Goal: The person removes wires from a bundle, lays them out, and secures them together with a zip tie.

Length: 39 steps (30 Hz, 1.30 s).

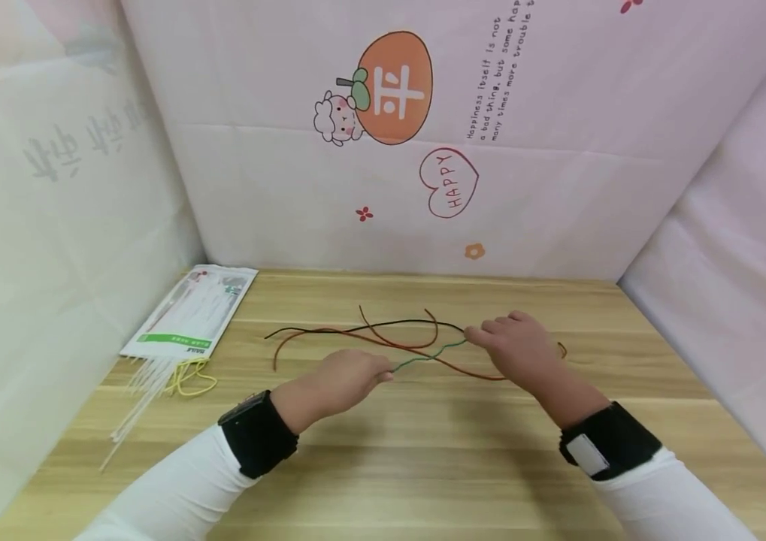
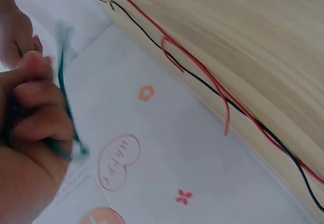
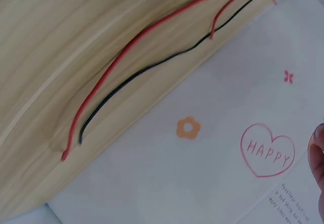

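Note:
A thin, slightly wavy green cord (image 1: 416, 360) stretches between my two hands above the wooden table. My left hand (image 1: 338, 381) pinches its left end, and my right hand (image 1: 518, 349) grips the other end with curled fingers. In the left wrist view the green cord (image 2: 63, 77) looks blurred beside the curled left fingers. Behind and below the hands, red cords (image 1: 470, 373) and a black cord (image 1: 410, 321) lie loosely crossed on the table. Only a sliver of a hand (image 3: 317, 155) shows at the right edge of the right wrist view.
At the back left lies a white packet (image 1: 196, 308) with a green band. Thin white sticks (image 1: 146, 383) and a loose yellow cord (image 1: 189, 379) stick out in front of it. Printed white cloth walls (image 1: 274, 195) enclose the table at the back and sides.

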### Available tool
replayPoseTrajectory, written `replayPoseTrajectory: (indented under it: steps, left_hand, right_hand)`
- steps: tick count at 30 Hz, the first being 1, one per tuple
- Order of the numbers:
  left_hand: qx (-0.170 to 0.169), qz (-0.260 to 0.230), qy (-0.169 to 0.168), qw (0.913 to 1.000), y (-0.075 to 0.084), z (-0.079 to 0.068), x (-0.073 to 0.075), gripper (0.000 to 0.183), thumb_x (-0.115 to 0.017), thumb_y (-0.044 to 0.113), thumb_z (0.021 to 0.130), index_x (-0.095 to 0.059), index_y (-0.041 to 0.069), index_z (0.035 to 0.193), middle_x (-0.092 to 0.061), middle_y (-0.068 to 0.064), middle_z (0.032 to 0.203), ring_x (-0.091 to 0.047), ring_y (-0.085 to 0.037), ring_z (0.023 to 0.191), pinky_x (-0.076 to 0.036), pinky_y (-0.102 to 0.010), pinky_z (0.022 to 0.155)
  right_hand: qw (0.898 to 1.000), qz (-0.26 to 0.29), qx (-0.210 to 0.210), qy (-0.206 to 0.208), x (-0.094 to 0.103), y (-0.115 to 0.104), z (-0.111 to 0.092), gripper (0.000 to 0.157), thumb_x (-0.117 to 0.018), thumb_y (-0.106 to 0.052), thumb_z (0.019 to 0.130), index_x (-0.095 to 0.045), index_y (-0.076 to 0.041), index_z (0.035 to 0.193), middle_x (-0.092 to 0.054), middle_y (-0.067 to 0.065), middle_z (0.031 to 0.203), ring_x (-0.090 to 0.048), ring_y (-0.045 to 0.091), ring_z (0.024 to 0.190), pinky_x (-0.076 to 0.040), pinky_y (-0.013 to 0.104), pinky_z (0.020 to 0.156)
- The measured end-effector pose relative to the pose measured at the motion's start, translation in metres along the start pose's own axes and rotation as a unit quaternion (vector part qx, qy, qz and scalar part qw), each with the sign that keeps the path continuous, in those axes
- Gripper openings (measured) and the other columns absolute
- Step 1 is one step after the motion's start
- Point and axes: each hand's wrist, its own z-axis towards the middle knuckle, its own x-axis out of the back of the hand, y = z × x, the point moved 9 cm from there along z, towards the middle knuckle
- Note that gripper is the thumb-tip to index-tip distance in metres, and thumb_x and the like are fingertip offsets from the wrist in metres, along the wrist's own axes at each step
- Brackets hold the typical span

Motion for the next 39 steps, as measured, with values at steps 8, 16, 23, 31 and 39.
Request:
replayPoseTrajectory:
  steps: [8,16,23,31,39]
  left_hand:
    - [0.064,0.043,0.002,0.9970,-0.024,-0.004,0.007,0.020,-0.054,0.013,0.098,-0.054,0.010,0.078,-0.046,0.005,0.065,-0.041,-0.007,0.059,-0.042,-0.025,0.058]
    - [0.081,0.081,0.066,0.9912,-0.032,0.004,0.021,0.018,-0.055,0.015,0.098,-0.058,0.007,0.082,-0.056,-0.001,0.067,-0.052,-0.011,0.060,-0.048,-0.026,0.061]
    - [-0.119,0.062,0.241,0.9613,-0.005,-0.007,0.053,0.020,-0.066,0.001,0.089,-0.068,0.001,0.108,-0.068,-0.006,0.096,-0.063,-0.019,0.092,-0.051,-0.027,0.081]
    - [0.044,-0.179,0.247,0.9511,-0.056,-0.007,0.058,0.009,-0.067,0.013,0.090,-0.070,0.005,0.093,-0.069,-0.006,0.105,-0.063,-0.020,0.101,-0.052,-0.035,0.082]
    - [-0.046,-0.510,0.157,0.8446,-0.031,-0.006,0.044,0.026,-0.058,0.020,0.097,-0.058,0.005,0.076,-0.061,0.002,0.076,-0.064,-0.013,0.077,-0.053,-0.030,0.080]
  right_hand:
    - [0.999,0.032,-0.012,-0.013,0.002,0.002,-0.003,0.032,-0.067,0.011,0.074,-0.061,-0.016,0.091,-0.047,-0.005,0.059,-0.046,0.011,0.052,-0.034,0.027,0.051]
    - [0.999,0.029,-0.030,0.030,0.005,0.013,0.001,0.029,-0.055,0.013,0.080,-0.058,-0.015,0.088,-0.037,-0.006,0.053,-0.030,0.008,0.048,-0.026,0.024,0.048]
    - [0.986,0.115,-0.120,-0.011,-0.004,0.039,-0.013,0.027,-0.072,0.000,0.078,-0.063,-0.017,0.096,-0.060,-0.005,0.061,-0.038,0.004,0.047,-0.035,0.021,0.045]
    - [0.972,0.149,-0.180,-0.036,-0.009,0.040,-0.024,0.020,-0.067,0.000,0.084,-0.063,-0.014,0.098,-0.068,-0.001,0.072,-0.056,0.011,0.055,-0.041,0.026,0.048]
    - [0.974,0.160,-0.158,0.016,-0.014,0.042,-0.037,0.019,-0.065,0.002,0.086,-0.062,-0.008,0.101,-0.070,0.006,0.078,-0.060,0.014,0.058,-0.048,0.029,0.052]
